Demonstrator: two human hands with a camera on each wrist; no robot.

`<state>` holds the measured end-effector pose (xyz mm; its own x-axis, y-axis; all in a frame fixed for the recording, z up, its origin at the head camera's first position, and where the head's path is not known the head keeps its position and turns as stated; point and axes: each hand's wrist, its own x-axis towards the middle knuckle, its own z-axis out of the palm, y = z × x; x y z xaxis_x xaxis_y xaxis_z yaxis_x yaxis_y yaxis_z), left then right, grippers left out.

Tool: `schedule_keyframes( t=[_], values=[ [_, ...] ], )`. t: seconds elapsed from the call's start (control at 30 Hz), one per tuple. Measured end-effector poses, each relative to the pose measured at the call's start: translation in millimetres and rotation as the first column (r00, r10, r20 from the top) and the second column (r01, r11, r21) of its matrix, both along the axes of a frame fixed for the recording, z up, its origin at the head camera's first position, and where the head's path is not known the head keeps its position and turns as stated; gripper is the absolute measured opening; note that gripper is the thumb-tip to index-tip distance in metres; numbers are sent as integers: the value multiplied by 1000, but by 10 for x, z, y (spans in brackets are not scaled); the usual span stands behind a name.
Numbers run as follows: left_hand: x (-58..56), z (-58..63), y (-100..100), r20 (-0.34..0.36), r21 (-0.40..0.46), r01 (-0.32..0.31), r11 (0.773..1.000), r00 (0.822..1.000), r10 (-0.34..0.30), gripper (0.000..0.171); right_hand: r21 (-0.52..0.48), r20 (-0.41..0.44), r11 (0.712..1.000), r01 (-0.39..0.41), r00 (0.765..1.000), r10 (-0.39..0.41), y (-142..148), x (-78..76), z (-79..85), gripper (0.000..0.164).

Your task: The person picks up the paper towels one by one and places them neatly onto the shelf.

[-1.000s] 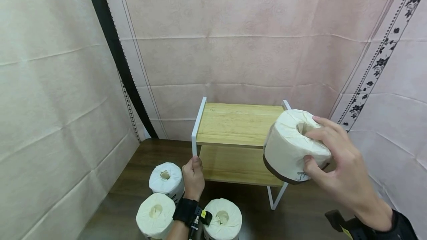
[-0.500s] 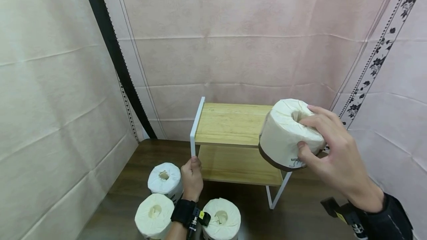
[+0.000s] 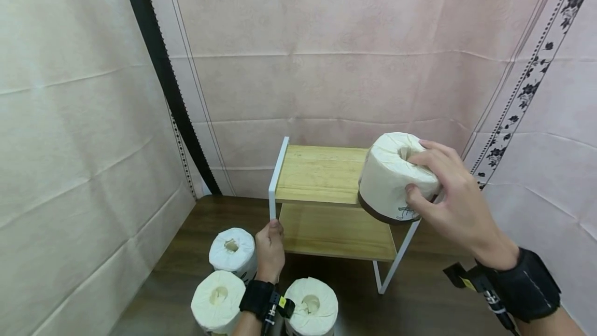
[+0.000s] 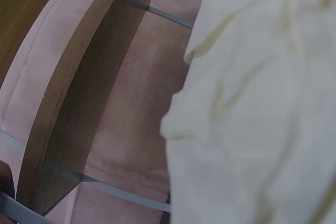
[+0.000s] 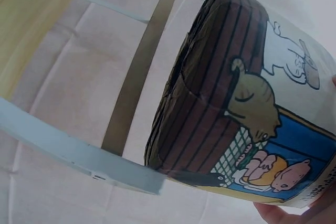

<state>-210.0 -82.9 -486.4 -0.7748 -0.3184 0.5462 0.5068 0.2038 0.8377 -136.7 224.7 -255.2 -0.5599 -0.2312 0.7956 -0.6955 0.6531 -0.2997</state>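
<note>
My right hand [image 3: 450,196] grips a wrapped toilet paper roll [image 3: 384,178] by its hollow top and side, holding it tilted over the right end of the two-tier shelf [image 3: 322,172]. In the right wrist view the roll [image 5: 252,93] shows a printed wrapper with cartoon animals and a dark brown base, apart from the wooden board. My left hand [image 3: 270,250] grips the shelf's white metal frame [image 3: 275,180] at the front left. Beside that wrist stand more rolls: a white roll [image 3: 233,250], a cream roll [image 3: 217,297] and another roll [image 3: 311,305].
The lower shelf board [image 3: 336,232] lies under the upper one. A white leg [image 3: 389,274] meets the dark wooden table [image 3: 420,299] at the right. Pale cloth [image 3: 345,56] hangs behind and on both sides. In the left wrist view, a roll [image 4: 257,108] fills the right half.
My right hand has lifted the toilet paper roll and moved it left, from beside the shelf's right end to over it. The left hand stays on the frame.
</note>
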Motion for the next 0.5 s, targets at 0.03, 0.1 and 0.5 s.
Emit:
schedule_keyframes(
  t=[0.03, 0.1, 0.5],
  values=[
    [-9, -3, 3, 0, -7, -9, 1000, 1000, 9, 51, 5, 7, 1000, 9, 1000, -9, 3, -20, 1, 33],
    [-26, -8, 5, -11, -11, -18, 1000, 1000, 18, 51, 10, 28, 1000, 15, 1000, -15, 8, -62, 5, 33],
    [-8, -89, -33, 3, 5, 26, 1000, 1000, -26, 49, 33, 79, 999, -3, 997, 0, 24, -300, -33, 34]
  ],
)
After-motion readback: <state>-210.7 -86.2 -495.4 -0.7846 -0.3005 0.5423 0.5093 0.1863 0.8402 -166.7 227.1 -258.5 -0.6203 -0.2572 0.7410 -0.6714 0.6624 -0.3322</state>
